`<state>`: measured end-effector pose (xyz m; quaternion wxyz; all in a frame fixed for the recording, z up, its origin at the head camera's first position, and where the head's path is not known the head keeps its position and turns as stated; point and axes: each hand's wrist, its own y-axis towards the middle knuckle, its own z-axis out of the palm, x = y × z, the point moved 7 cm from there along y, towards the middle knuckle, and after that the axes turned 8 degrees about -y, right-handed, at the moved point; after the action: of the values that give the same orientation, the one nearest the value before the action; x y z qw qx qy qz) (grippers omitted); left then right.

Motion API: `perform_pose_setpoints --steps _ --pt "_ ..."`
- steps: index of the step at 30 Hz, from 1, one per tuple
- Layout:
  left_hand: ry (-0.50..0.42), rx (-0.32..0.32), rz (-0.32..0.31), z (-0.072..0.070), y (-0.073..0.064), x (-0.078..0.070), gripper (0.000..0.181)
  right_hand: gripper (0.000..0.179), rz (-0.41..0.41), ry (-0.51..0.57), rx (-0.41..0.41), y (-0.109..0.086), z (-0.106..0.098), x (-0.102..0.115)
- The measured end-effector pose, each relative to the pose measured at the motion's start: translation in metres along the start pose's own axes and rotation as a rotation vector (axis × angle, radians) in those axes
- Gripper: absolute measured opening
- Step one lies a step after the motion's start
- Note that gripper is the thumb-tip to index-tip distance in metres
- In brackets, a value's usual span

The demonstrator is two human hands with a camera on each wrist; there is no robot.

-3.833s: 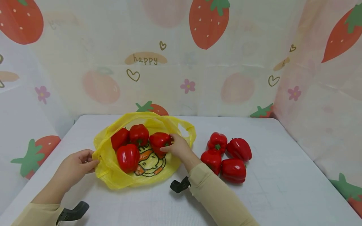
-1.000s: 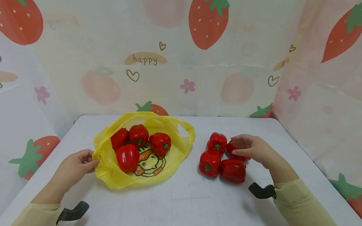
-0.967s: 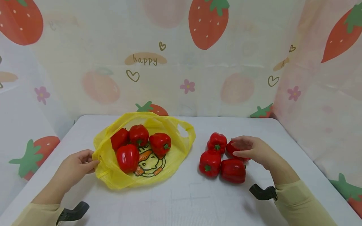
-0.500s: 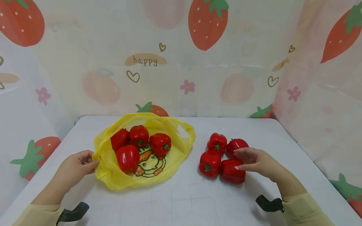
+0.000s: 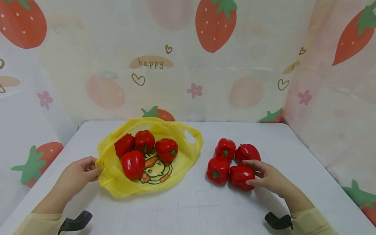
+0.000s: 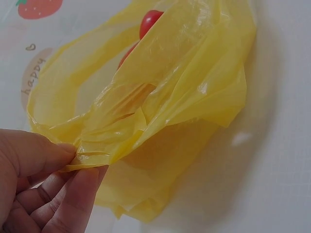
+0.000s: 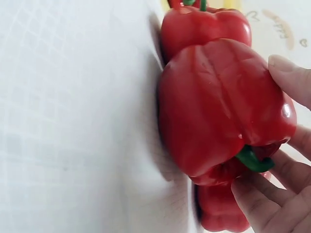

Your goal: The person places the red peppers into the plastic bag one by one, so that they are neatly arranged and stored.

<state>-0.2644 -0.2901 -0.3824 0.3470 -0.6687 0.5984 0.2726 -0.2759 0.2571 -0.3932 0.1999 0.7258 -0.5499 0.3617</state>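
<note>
My left hand (image 5: 77,174) pinches the left rim of a yellow plastic bag (image 5: 179,176) between thumb and fingers. The bag lies with its mouth spread, and several red bell peppers (image 5: 133,164) sit inside. In the left wrist view the bag's thin film (image 6: 194,97) bunches at the fingertips. On the right, my right hand (image 5: 271,178) has its thumb and fingers around the stem end of a red bell pepper (image 7: 223,107), which rests on the table. Its green stem (image 7: 252,159) shows between the fingers in the right wrist view.
Touching that pepper's group are a front-left bell pepper (image 5: 218,170), a back-left one (image 5: 225,148) and a back-right one (image 5: 247,152). The white table (image 5: 188,212) ends at a wall sheet (image 5: 217,104) printed with strawberries. Black wrist mounts (image 5: 277,221) stick out below each hand.
My right hand has left a pepper in the bag, gone right over the back-right pepper, then come down and forward onto the front-right pepper. My left hand has stayed on the bag's rim.
</note>
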Motion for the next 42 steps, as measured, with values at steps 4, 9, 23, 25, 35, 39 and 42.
perform_pose_setpoints --steps 4,9,23,25,35,39,42 --pt "-0.001 -0.003 0.001 0.0 -0.001 -0.001 0.038 0.074 0.017 0.011 0.001 -0.001 0.003 -0.005" --pt "-0.011 -0.007 -0.012 0.0 -0.001 0.001 0.039 0.079 0.058 -0.036 0.002 -0.002 0.005 -0.01" --pt "-0.008 -0.011 -0.003 -0.001 -0.003 0.0 0.039 0.083 0.106 -0.081 -0.008 -0.001 0.007 -0.018" --pt "-0.009 -0.013 -0.006 -0.001 -0.003 0.001 0.039 0.083 0.107 -0.072 -0.012 -0.001 0.007 -0.02" --pt "-0.008 -0.012 0.002 -0.001 -0.002 0.001 0.037 0.076 0.067 -0.015 0.005 -0.002 0.004 -0.02" --pt "-0.003 -0.012 0.0 -0.001 -0.001 0.001 0.038 0.077 0.072 0.004 0.023 -0.001 0.006 -0.019" --pt "-0.002 -0.009 -0.003 0.0 -0.001 0.0 0.038 0.079 0.077 0.01 0.034 -0.001 0.009 -0.019"
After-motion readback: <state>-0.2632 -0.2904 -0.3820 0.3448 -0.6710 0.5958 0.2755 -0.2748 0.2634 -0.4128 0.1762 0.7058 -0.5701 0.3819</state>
